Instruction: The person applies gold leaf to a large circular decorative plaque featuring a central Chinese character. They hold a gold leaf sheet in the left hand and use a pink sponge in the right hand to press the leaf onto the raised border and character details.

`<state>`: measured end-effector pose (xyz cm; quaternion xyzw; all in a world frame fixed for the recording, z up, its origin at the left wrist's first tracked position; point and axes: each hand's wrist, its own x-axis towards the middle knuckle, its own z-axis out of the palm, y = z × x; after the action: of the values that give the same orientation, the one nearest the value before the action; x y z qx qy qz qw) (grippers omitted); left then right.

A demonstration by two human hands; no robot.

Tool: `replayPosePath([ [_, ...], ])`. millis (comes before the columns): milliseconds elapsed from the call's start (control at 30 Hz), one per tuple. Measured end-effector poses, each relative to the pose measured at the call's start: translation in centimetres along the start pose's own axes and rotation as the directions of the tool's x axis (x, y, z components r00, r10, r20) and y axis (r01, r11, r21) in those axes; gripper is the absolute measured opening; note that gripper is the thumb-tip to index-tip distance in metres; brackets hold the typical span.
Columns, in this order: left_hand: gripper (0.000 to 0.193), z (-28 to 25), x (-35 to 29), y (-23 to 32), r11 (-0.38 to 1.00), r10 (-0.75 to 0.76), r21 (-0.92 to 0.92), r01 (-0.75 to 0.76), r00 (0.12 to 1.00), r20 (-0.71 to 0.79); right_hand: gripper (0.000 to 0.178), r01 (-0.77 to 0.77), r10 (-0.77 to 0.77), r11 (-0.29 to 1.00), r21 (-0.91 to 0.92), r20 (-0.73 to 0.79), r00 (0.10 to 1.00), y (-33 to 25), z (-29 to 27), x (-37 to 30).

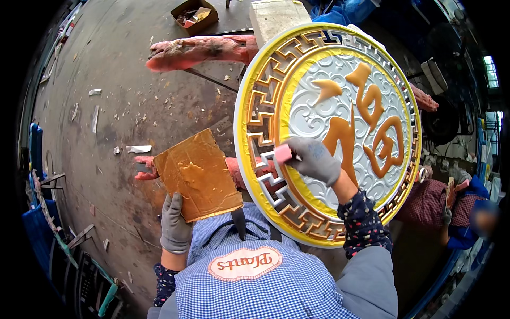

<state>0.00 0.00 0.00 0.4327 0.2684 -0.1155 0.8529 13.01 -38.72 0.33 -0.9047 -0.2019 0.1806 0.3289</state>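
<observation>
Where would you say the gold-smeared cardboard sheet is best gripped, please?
Grip the cardboard sheet at its lower left corner, coming from below, as the left hand does. That edge lies nearest the body, and the top face is coated in gold paint, so a pinch at the rim probably keeps the glove off most of it.

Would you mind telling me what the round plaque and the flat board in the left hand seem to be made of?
Round plaque: looks like a cast or moulded relief, perhaps plaster or resin, matte white with gold-painted fretwork; the crisp raised scrolls suggest moulding. Flat board: likely cardboard, its surface glossy with a wet ochre coat and creased edges.
</observation>
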Motion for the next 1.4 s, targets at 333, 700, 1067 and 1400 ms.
replayPosePath([
  [333,0.041,0.4,-2.4,-0.9,0.999,0.037,0.018,-0.037,0.999,0.015,0.028,0.044,-0.011,0.996,0.074,-0.395,0.919,1.7,-0.5,4.8],
  [700,0.043,-1.0,-5.3,-3.6,0.998,0.069,-0.009,-0.069,0.997,-0.029,0.028,0.156,-0.155,0.988,-0.003,-0.132,0.979,1.4,1.3,0.5],
  [1067,0.039,-0.4,-6.8,-6.7,0.997,0.045,-0.068,-0.046,0.999,-0.018,0.033,0.173,-0.165,0.978,0.113,-0.075,0.983,-3.8,-1.7,-11.4],
  [1400,0.041,2.3,-7.8,-10.7,0.998,0.032,-0.064,-0.026,0.995,0.093,0.032,0.222,-0.108,0.938,0.265,-0.383,0.917,-12.3,3.3,-13.2],
])
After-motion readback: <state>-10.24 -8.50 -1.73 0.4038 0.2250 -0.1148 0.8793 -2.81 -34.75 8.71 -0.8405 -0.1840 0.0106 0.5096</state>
